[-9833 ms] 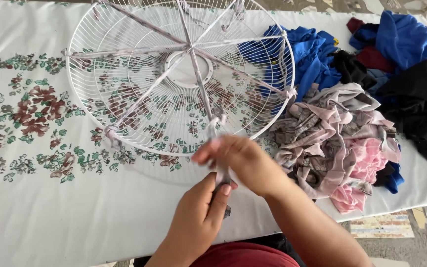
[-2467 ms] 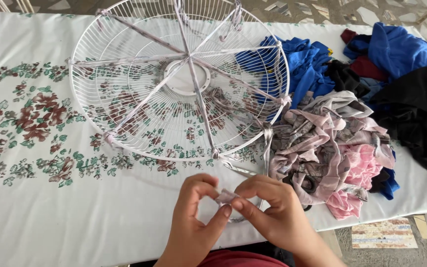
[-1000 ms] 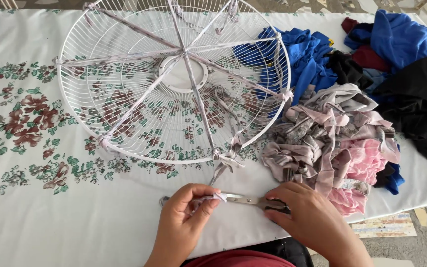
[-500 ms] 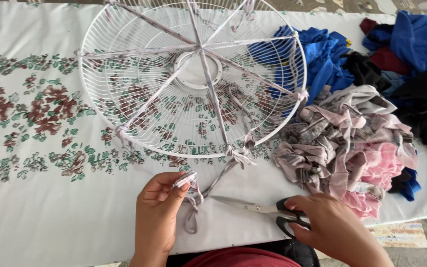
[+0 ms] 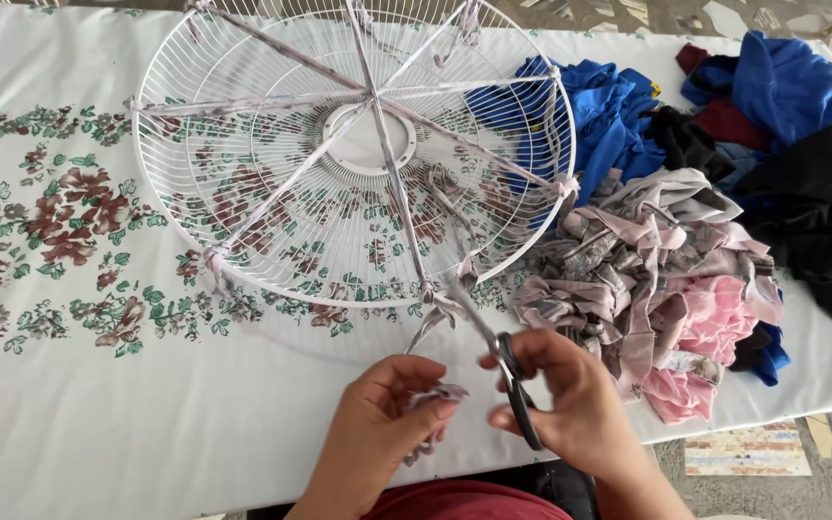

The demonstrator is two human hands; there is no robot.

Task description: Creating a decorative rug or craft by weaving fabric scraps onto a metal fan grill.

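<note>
Right hand [image 5: 570, 404] is gripping black-handled metal scissors [image 5: 507, 371], blades pointing at a knotted fabric strip [image 5: 440, 308] on the round white wire fan guard [image 5: 358, 144]. Left hand [image 5: 387, 424] is pinching a pale cut fabric scrap [image 5: 435, 397]. Both are working near the worktop's [image 5: 146, 414] front edge; guard is lying toward the back edge, pink-grey rag pile [image 5: 666, 279] at right.

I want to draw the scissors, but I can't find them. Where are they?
Find the big round white wire fan guard on the flowered tablecloth. Just below its near rim is the right hand, and the scissors are in it. They are the only metal tool, with dark handles, blades pointing at the guard.
</note>
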